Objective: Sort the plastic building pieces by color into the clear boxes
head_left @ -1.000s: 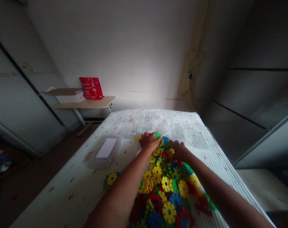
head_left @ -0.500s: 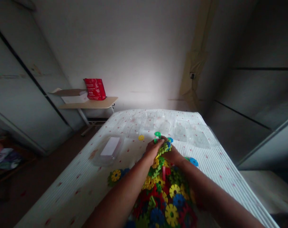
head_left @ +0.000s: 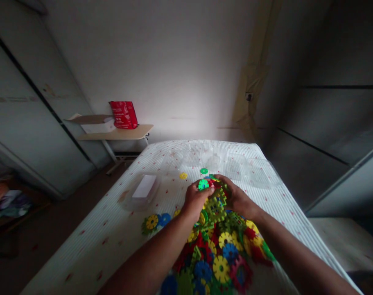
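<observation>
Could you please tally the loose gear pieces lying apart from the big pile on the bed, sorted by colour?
Green loose gear: 1
Yellow loose gears: 3, counting two by the pile's left edge
Blue loose gear: 1
Total: 5
The big pile under the left hand and right hand is too tangled to count.

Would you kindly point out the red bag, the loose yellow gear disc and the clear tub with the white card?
red bag (head_left: 123, 114), head view, middle of its front face
yellow gear disc (head_left: 183, 175), head view, its centre
clear tub (head_left: 128, 199), head view, near left rim
</observation>
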The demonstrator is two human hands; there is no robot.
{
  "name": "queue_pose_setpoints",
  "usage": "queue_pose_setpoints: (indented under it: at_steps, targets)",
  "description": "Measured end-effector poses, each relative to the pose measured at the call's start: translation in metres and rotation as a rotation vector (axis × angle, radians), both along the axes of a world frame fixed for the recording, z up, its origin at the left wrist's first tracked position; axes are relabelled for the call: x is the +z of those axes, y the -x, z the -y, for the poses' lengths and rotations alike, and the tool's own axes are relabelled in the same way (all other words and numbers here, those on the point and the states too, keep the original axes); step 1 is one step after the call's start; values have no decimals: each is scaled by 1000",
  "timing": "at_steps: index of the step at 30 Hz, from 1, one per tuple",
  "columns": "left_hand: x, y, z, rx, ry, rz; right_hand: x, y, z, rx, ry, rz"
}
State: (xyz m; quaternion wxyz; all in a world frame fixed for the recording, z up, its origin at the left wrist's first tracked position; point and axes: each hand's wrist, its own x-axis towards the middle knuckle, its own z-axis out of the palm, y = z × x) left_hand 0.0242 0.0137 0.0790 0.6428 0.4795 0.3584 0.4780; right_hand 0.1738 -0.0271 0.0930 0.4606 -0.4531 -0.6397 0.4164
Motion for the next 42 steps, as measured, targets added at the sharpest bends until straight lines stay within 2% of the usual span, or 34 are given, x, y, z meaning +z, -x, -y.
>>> queue_pose_setpoints:
  at_steps: [3, 6, 9, 12, 16, 23, 28, 31, 34, 38, 42]
  targets:
    - [1, -1, 12, 27, -75, -91, 1, -11, 12, -20, 45, 15]
    - [4, -1, 21, 71, -332, -262, -4, -20, 22, -83, 62, 51]
    - [7, -2, 31, 53, -564, -368, -14, -28, 29, -170, 18, 134]
    - [8, -1, 41, 6, -635, -405, -21, -34, 36, -225, -63, 235]
    - [8, 4, 53, -35, -760, -455, -28, -45, 45, -248, -82, 296]
    - [9, 18, 70, -251, -946, -531, -38, -55, 67, -235, -66, 462]
    - [18, 36, 83, -433, -1235, -608, -43, -62, 82, -252, -56, 612]
    - [22, 56, 90, -478, -1354, -665, -46, -68, 92, -255, -118, 676]
    - [14, 82, 94, -488, -1411, -673, -45, -68, 107, -248, -198, 762]
    - [-14, 115, 105, -376, -1509, -852, -46, -48, 131, -249, -406, 914]
    - [-41, 127, 118, -265, -1535, -1070, -70, -15, 148, -205, -629, 1116]
